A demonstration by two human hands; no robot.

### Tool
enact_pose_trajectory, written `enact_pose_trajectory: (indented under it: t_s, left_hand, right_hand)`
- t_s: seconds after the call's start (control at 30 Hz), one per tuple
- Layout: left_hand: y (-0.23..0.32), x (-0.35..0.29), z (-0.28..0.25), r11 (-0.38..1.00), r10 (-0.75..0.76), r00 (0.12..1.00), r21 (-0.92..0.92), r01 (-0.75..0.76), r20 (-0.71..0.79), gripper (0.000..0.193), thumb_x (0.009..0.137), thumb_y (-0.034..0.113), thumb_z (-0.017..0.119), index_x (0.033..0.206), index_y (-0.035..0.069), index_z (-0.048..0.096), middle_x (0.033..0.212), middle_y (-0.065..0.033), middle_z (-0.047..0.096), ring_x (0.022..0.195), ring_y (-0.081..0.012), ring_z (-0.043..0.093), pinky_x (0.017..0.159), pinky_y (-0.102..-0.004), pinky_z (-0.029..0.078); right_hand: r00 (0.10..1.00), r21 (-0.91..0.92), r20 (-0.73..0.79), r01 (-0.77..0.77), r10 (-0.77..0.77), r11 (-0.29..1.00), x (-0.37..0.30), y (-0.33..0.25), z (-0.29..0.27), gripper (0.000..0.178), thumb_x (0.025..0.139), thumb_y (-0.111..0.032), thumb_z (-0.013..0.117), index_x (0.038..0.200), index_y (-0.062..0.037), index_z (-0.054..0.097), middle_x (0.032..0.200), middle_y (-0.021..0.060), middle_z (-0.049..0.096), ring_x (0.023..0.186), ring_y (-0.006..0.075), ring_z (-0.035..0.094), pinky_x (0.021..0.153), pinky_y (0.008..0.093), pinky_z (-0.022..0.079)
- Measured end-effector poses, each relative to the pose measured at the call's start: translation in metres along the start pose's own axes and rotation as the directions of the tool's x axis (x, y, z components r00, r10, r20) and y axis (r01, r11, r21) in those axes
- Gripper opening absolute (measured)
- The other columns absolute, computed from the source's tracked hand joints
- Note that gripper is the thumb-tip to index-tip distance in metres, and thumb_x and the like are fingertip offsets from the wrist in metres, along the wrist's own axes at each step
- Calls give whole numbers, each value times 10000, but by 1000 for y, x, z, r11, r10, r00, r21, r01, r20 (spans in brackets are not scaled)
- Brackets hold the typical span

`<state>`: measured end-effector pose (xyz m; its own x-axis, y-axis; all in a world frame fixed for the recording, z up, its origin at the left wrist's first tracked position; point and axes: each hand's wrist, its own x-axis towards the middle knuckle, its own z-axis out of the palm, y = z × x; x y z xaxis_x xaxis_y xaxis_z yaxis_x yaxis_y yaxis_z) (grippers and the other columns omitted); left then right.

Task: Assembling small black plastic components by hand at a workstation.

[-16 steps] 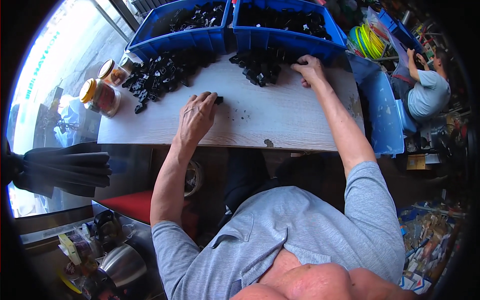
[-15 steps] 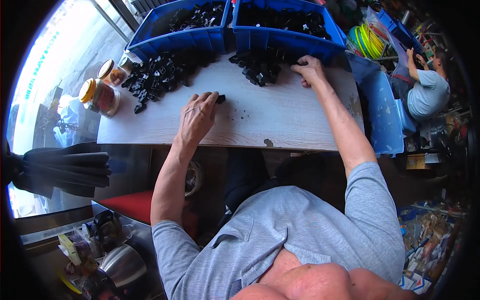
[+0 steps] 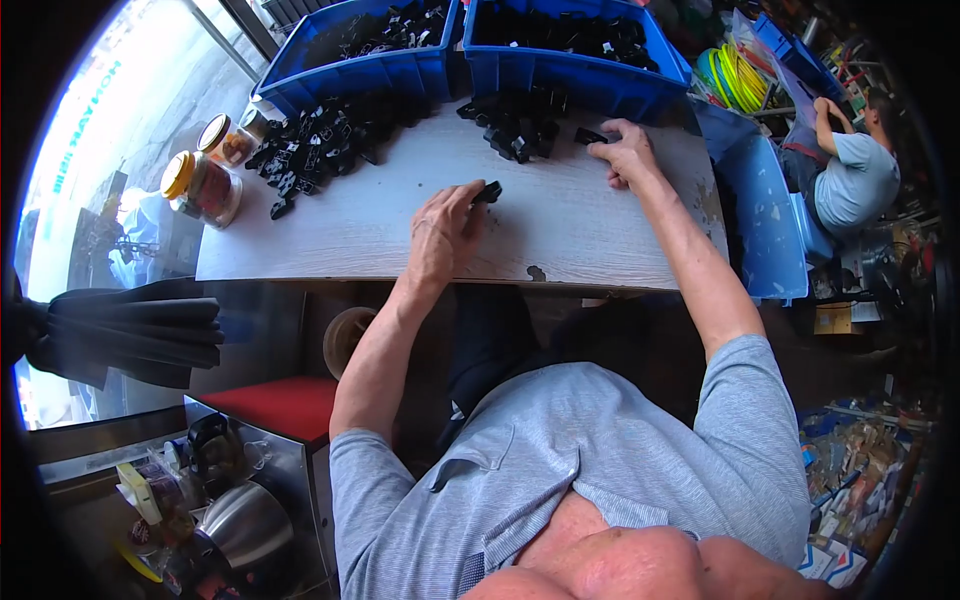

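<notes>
Over the middle of the white table (image 3: 370, 235), my left hand (image 3: 445, 230) is closed on a small black plastic part (image 3: 487, 193), which sticks out past the fingertips. Farther right, my right hand (image 3: 628, 155) pinches another small black piece (image 3: 592, 137) between thumb and fingers. That piece is just right of a small heap of black parts (image 3: 515, 130). A wider pile of black parts (image 3: 315, 150) spreads over the table's far left. The exact kind of these parts is too small to make out.
Two blue bins (image 3: 365, 80) of black parts stand along the far edge. Lidded jars (image 3: 203, 187) are at the left. A light blue tub (image 3: 765, 220) stands right of the table, with a seated person (image 3: 855, 180) beyond. A steel kettle (image 3: 245, 525) sits lower left.
My left hand has moved right across the table with its black part. My right hand has shifted slightly, and a black piece now shows at its fingertips.
</notes>
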<state>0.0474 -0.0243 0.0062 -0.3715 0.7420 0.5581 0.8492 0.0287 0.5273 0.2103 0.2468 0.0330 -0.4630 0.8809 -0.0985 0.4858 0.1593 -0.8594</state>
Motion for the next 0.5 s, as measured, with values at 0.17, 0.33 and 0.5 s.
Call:
enact_pose_trajectory:
  t_s: [0.17,0.33,0.5]
  left_hand:
    - [17,9,19,999,16,999,-35,-17,-40,303,862,39,727,1163,45,704,1008,-155,737,898,-336,717,789,-388,568]
    - [30,26,34,997,77,996,-27,-78,-35,277,879,59,715,1155,70,720,1050,-128,741,939,-328,707,819,-399,567]
    - [37,43,56,984,177,979,-2,-178,100,237,912,109,687,1143,87,735,1094,-109,740,978,-317,698,832,-406,574]
  right_hand:
    - [996,-103,84,-33,42,994,-4,-4,-1,414,819,-145,795,1196,-41,659,661,58,599,427,122,535,371,289,465]
    - [952,-123,292,-53,87,991,-55,-18,-4,353,787,-166,775,1117,-64,701,643,32,613,461,122,565,409,290,491]
    - [935,-120,354,12,32,993,-68,-14,5,345,780,-130,756,1112,-59,700,624,32,595,460,129,556,402,299,475]
